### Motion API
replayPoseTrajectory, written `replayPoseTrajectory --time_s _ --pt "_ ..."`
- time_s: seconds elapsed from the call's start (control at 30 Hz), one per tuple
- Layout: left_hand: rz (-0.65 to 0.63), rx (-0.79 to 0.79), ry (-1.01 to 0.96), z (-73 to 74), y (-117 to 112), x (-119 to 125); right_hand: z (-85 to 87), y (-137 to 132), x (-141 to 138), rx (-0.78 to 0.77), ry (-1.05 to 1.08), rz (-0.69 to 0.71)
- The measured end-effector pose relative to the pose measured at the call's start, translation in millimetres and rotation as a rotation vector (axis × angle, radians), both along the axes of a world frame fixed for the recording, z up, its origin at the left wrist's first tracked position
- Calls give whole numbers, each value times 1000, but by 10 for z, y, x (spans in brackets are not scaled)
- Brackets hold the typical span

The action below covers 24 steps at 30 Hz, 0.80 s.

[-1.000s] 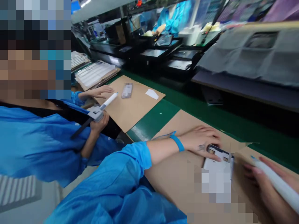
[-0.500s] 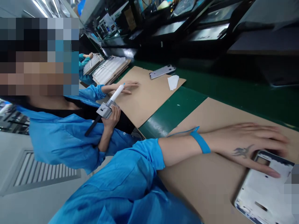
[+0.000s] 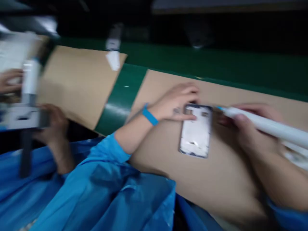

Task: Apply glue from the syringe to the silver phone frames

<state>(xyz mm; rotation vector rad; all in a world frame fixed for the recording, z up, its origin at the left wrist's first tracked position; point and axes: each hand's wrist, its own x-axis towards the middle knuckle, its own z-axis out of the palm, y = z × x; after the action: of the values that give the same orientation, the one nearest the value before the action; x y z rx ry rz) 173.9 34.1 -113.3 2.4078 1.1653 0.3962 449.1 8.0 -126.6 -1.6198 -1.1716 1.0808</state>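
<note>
The left hand (image 3: 176,102) lay flat and open on the shell's (image 3: 196,133) top edge. The right hand (image 3: 243,128) was closed around a tube (image 3: 264,125), its tip near the shell.

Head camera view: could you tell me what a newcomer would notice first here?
The white phone housing lies on the cardboard sheet mid-frame, the left hand resting on its upper left corner. From the right, the right hand holds a white dispenser tube, tip by the housing's upper right corner. At far left, a co-worker's blurred hand holds a similar tool.
</note>
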Motion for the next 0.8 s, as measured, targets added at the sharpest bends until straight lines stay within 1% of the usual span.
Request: replayPoseTrajectory --time_s 0.03,0.07,0.1,0.13,0.17,0.23,0.33,0.43,0.57,0.7,0.8 --pt "2 -15 -70 -88 70 -24 36 8 67 107 13 118" --pt "7 -22 -128 -167 135 -42 40 32 100 215 57 274" --pt "0 -30 -163 -228 187 -53 23 67 112 276 79 302" --pt "-10 -38 -182 -262 220 -56 -4 104 109 297 90 332" --pt "-14 -42 -191 -271 235 -55 -31 135 97 304 97 345" --pt "-19 -46 -190 -242 229 -40 -66 170 63 302 94 380" --pt "8 -57 -212 -207 215 -16 -85 184 21 332 91 414" --pt "45 -72 -250 -239 243 -11 -101 201 1 392 62 433" --pt "22 -74 -258 -260 273 -17 -105 223 -5 404 -51 497" --pt "26 -114 -269 -227 267 -17 -109 225 -1 397 -65 490" --pt "30 -100 -253 -221 263 -11 -111 225 -2 399 -78 495"
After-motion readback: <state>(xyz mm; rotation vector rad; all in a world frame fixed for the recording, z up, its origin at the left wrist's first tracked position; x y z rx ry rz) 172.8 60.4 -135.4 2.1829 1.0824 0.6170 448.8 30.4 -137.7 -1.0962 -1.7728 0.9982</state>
